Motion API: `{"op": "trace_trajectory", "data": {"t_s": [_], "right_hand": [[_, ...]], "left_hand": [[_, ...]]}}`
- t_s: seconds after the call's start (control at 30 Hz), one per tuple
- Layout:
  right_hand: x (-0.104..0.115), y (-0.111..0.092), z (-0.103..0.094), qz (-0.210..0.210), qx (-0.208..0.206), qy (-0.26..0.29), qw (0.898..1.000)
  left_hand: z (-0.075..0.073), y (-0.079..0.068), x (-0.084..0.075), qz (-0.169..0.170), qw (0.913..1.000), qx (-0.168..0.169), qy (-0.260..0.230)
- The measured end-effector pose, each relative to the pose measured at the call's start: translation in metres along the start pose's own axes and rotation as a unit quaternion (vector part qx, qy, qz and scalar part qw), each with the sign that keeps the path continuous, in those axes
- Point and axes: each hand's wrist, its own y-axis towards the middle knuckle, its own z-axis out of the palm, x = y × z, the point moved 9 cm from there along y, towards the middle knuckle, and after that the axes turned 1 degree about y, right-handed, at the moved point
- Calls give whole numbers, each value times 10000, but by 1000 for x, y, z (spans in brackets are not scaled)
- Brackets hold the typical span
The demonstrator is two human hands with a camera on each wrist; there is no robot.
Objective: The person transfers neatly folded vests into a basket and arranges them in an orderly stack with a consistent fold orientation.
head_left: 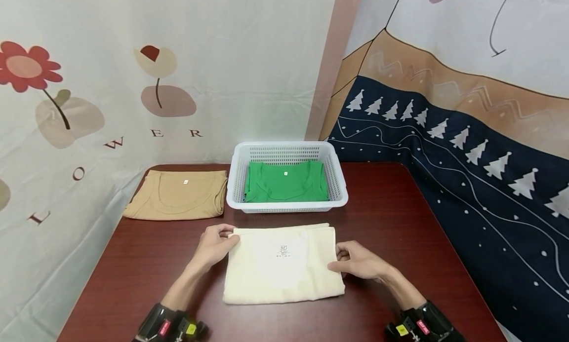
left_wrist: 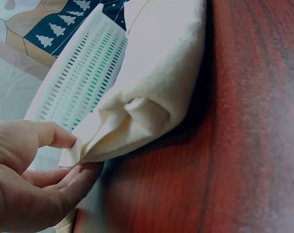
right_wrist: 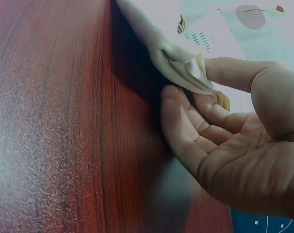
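Note:
A folded cream shirt (head_left: 284, 268), with a small printed label near its upper middle, is at the front of the table. My left hand (head_left: 215, 246) pinches its upper left corner, thumb on top and fingers beneath. On the opposite side my right hand (head_left: 361, 261) pinches the right edge in the same way. Both wrist views show the layered edge of the shirt (left_wrist: 152, 87) between thumb and fingers, with shadow under the cloth. In the right wrist view, the right hand's fingers (right_wrist: 178, 114) curl below the fold.
Behind the cream shirt stands a white perforated basket (head_left: 287, 207) holding a folded green shirt (head_left: 286, 184). A folded tan shirt (head_left: 178, 196) lies left of the basket. The dark red table (head_left: 400, 223) meets printed curtains (head_left: 249, 75) at the back.

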Motion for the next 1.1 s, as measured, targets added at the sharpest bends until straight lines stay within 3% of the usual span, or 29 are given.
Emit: {"op": "trace_trajectory", "data": {"t_s": [0.1,0.23,0.37,0.53,0.63,0.77,0.97,1.1], "right_hand": [[-2,0,0,31,-28,91,9999],[-7,0,5,183,147,898,9957],[-12,1,11,375,295,1686,9845],[-15,3,13,500,264,1950,9792],[-16,3,13,520,202,1998,9782],[-14,5,11,440,63,1934,9801],[-15,8,6,371,-206,1717,9842],[-16,9,5,388,-326,1644,9851]], "left_hand": [[0,-1,5,-125,9999,-37,22],[3,-3,9,-135,9996,123,-209],[9,-8,8,8,9961,619,-623],[19,-20,8,-32,9826,1438,-1178],[21,-25,9,2,9780,1660,-1260],[21,-29,12,95,9799,1632,-1146],[19,-32,12,142,9913,1206,-510],[19,-32,10,279,9928,1071,-449]]}}
